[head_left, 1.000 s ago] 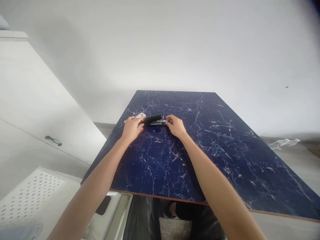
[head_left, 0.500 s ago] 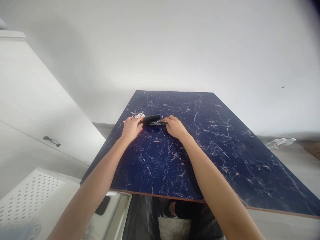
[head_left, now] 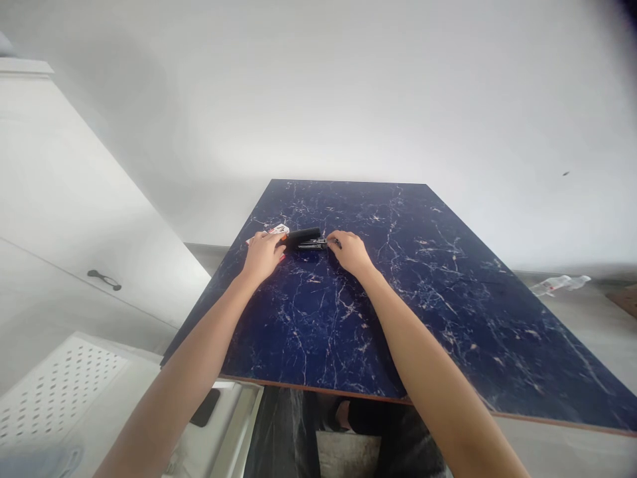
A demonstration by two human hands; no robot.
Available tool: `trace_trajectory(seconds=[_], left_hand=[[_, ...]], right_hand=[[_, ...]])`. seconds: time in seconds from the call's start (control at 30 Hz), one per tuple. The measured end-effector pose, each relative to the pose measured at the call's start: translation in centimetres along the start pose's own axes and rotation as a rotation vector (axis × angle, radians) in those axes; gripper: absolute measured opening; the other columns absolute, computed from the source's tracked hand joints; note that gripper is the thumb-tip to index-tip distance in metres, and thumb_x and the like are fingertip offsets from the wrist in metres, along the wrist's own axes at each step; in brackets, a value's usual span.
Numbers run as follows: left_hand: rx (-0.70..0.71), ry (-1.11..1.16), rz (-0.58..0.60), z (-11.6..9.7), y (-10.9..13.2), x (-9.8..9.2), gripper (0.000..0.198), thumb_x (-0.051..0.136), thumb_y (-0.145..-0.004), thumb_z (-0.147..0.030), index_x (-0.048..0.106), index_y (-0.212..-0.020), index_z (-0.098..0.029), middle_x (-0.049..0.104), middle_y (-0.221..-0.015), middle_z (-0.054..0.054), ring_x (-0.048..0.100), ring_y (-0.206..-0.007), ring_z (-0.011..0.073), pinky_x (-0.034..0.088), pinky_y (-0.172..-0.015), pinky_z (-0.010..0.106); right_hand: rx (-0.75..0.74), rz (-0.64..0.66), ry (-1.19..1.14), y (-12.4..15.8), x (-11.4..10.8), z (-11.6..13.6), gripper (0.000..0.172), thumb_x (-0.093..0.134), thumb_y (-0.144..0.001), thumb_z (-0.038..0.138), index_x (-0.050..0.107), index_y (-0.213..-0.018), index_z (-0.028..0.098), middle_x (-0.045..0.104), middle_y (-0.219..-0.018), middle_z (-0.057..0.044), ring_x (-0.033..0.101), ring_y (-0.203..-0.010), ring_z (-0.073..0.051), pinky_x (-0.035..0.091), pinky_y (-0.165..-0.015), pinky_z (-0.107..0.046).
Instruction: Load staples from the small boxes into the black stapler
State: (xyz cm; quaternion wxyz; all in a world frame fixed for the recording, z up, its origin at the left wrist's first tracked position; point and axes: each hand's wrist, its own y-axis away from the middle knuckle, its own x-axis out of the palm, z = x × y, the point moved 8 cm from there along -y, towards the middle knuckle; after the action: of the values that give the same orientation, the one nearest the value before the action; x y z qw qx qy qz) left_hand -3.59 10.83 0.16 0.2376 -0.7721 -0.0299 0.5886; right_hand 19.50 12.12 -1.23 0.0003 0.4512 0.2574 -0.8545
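A black stapler lies on the dark blue marbled table with its top arm tilted up from the base, showing a metal strip between. My left hand is closed around its left end. Under and behind those fingers sits a small white, red and orange packet, partly hidden. My right hand is at the stapler's right end, thumb and fingers pinched together on the tip of its lower part. Whether something small is between those fingers is hidden.
The blue table stands against a pale wall. To the left is a white cabinet with a dark handle; below it, a white perforated panel. A clear plastic item lies beyond the right edge.
My right hand's fingers have shifted slightly at the stapler's end, baring more of its metal strip. My left hand and the stapler stay nearly the same.
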Motion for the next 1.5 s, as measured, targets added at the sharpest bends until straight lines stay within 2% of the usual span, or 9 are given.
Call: trace_trajectory(seconds=[0.13, 0.33, 0.57, 0.7, 0.83, 1.23, 1.5], left_hand=[[-0.001, 0.001, 0.006, 0.1, 0.0, 0.1, 0.038, 0.058, -0.094, -0.030, 0.066, -0.132, -0.024, 0.074, -0.115, 0.010, 0.053, -0.113, 0.0337, 0.042, -0.096, 0.045], [0.005, -0.003, 0.010, 0.0, -0.1, 0.2, 0.039, 0.059, -0.094, -0.029, 0.066, -0.131, -0.023, 0.074, -0.114, 0.010, 0.053, -0.112, 0.0333, 0.042, -0.096, 0.044], [0.004, -0.015, 0.018, 0.0, -0.1, 0.1, 0.039, 0.058, -0.094, -0.029, 0.065, -0.132, -0.022, 0.073, -0.116, 0.010, 0.054, -0.111, 0.0332, 0.043, -0.097, 0.044], [0.007, -0.013, 0.018, -0.1, -0.1, 0.1, 0.039, 0.058, -0.094, -0.028, 0.065, -0.132, -0.022, 0.073, -0.116, 0.011, 0.054, -0.111, 0.0337, 0.043, -0.097, 0.044], [-0.001, -0.016, 0.029, -0.1, -0.1, 0.1, 0.039, 0.058, -0.094, -0.028, 0.065, -0.132, -0.022, 0.073, -0.117, 0.010, 0.055, -0.112, 0.0332, 0.043, -0.098, 0.044], [0.013, 0.008, 0.019, 0.0, -0.1, 0.1, 0.040, 0.058, -0.094, -0.027, 0.065, -0.133, -0.021, 0.073, -0.117, 0.010, 0.055, -0.112, 0.0329, 0.043, -0.098, 0.044], [0.028, 0.008, 0.015, -0.1, -0.1, 0.1, 0.041, 0.058, -0.094, -0.026, 0.064, -0.134, -0.021, 0.073, -0.118, 0.010, 0.055, -0.111, 0.0329, 0.044, -0.097, 0.043]], right_hand=[[-0.012, 0.028, 0.012, 0.2, 0.2, 0.5, 0.023, 0.058, -0.091, 0.015, 0.071, -0.109, 0.022, 0.072, -0.115, -0.007, 0.065, -0.106, -0.025, 0.048, -0.096, -0.037], [0.009, 0.037, 0.039, 0.3, 0.2, 0.3, 0.028, 0.054, -0.091, 0.011, 0.071, -0.110, 0.022, 0.073, -0.113, -0.005, 0.065, -0.105, -0.024, 0.047, -0.096, -0.035], [-0.048, 0.028, 0.068, 0.3, 0.3, 0.7, 0.026, 0.051, -0.095, 0.013, 0.072, -0.109, 0.021, 0.073, -0.110, -0.007, 0.061, -0.105, -0.024, 0.047, -0.094, -0.035], [-0.058, 0.009, 0.043, 0.0, 0.2, 0.5, 0.029, 0.053, -0.093, 0.014, 0.070, -0.116, 0.020, 0.071, -0.114, -0.008, 0.061, -0.105, -0.024, 0.047, -0.095, -0.036], [-0.115, 0.055, 0.046, -0.1, 0.8, 0.8, 0.032, 0.050, -0.094, 0.013, 0.070, -0.119, 0.022, 0.069, -0.117, -0.008, 0.059, -0.108, -0.024, 0.045, -0.099, -0.037], [0.010, 0.004, -0.069, -0.4, -0.3, 0.0, 0.021, 0.060, -0.092, 0.016, 0.075, -0.106, 0.021, 0.074, -0.104, -0.007, 0.067, -0.100, -0.022, 0.049, -0.095, -0.035], [0.135, -0.050, -0.082, -0.8, 0.0, -1.3, 0.024, 0.055, -0.093, 0.018, 0.076, -0.105, 0.022, 0.074, -0.103, -0.007, 0.068, -0.094, -0.021, 0.051, -0.090, -0.034]])
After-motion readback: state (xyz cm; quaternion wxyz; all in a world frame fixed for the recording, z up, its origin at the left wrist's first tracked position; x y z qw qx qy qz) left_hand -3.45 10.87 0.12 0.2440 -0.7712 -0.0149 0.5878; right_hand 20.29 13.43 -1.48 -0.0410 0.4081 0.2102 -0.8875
